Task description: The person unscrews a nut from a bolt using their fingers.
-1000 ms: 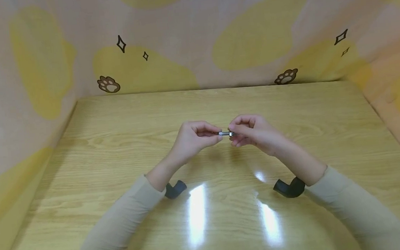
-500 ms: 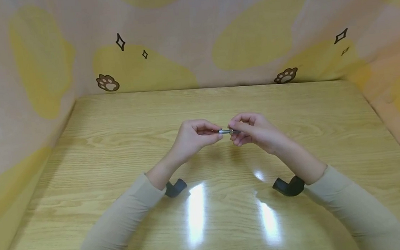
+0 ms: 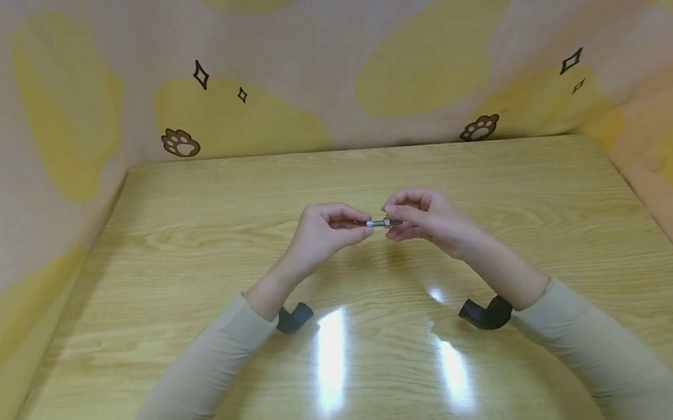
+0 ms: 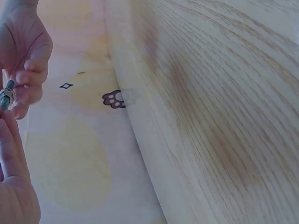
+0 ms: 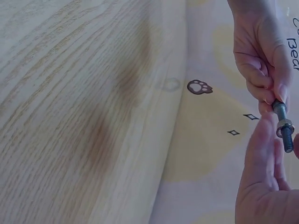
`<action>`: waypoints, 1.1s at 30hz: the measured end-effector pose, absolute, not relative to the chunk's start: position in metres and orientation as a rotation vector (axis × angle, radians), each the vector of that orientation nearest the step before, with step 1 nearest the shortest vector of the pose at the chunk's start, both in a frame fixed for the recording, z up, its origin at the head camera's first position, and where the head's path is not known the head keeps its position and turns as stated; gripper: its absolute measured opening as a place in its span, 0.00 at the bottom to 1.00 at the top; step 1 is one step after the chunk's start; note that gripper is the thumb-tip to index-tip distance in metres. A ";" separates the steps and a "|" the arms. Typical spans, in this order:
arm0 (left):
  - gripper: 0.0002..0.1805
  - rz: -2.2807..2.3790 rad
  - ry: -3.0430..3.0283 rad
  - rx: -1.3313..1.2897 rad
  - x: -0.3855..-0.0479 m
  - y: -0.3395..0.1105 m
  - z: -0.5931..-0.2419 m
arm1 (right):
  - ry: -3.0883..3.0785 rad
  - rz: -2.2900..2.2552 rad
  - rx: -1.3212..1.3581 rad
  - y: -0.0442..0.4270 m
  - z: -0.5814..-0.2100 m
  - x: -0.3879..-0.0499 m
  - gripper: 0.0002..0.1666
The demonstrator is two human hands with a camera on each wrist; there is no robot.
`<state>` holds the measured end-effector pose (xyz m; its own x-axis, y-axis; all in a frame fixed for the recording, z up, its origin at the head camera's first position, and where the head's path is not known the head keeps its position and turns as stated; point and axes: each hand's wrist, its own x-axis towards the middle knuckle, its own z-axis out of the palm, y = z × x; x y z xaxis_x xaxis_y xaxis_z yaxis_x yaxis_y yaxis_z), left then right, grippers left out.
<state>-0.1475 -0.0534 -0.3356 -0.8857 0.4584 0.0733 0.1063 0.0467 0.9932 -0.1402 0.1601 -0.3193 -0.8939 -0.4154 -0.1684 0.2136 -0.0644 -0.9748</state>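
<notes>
My left hand (image 3: 329,234) pinches the head end of a silver bolt (image 3: 377,224) between thumb and fingertips. The bolt lies level above the table, its threaded end pointing right. Partway along the thread sits a hex nut (image 5: 285,128), with bare thread beyond it. My right hand (image 3: 428,222) has its thumb and fingers curled around the nut and threaded end. In the right wrist view the nut shows between thumb and fingers; firm contact is hard to tell. The left wrist view catches only part of the bolt (image 4: 6,99) at its left edge.
Two black elbow-shaped pipe pieces lie on the wooden table (image 3: 207,375): one elbow (image 3: 298,317) beside the left forearm, another elbow (image 3: 485,314) by the right wrist. Both are partly covered by the arms. A patterned cloth (image 3: 299,60) encloses the back and sides.
The right fingers shift slightly around the nut, and more of the threaded end shows beyond it. The left hand holds the bolt in nearly the same place.
</notes>
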 end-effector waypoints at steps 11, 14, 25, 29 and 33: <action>0.09 1.920 2.065 0.562 -0.148 -0.053 -0.337 | 1.856 -1.966 -0.254 0.162 -0.321 -0.139 0.10; 0.10 1.925 2.057 0.567 -0.148 -0.053 -0.338 | 1.864 -1.946 -0.221 0.161 -0.321 -0.139 0.03; 0.09 1.914 2.072 0.572 -0.148 -0.054 -0.337 | 1.842 -1.985 -0.253 0.161 -0.322 -0.140 0.07; 0.09 1.922 2.068 0.572 -0.148 -0.053 -0.337 | 1.843 -1.953 -0.188 0.158 -0.320 -0.138 0.05; 0.10 1.934 2.051 0.572 -0.148 -0.054 -0.339 | 1.842 -1.959 -0.205 0.158 -0.323 -0.138 0.03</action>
<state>-0.1484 -0.0536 -0.3388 -0.8875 0.4545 0.0764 0.1029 0.0339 0.9941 -0.1384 0.1585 -0.3227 -0.8914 -0.4118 -0.1892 0.2141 -0.0148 -0.9767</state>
